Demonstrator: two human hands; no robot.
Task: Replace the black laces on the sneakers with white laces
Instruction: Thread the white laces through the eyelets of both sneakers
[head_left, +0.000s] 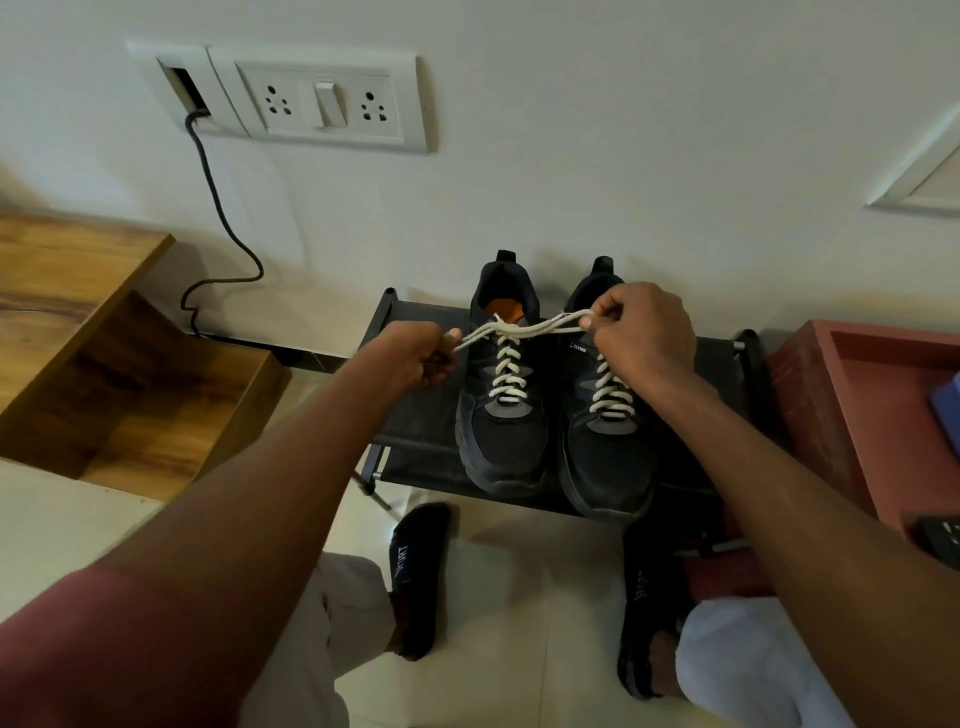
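Two black sneakers stand side by side on a low black rack (415, 431) against the wall. The left sneaker (504, 447) and the right sneaker (608, 467) both carry white laces through their eyelets. The white lace (519, 328) of the left sneaker is crossed at the top and stretched sideways. My left hand (421, 356) grips one end of it to the left of the shoe. My right hand (641, 332) pinches a loop of the other end above the right sneaker, hiding that shoe's upper lacing.
A wooden stepped cabinet (93, 332) stands at the left. A reddish tray-like box (872, 395) sits at the right. A socket plate (322, 104) and a black cable (223, 218) are on the wall. My feet in dark socks (421, 571) rest on the tiled floor.
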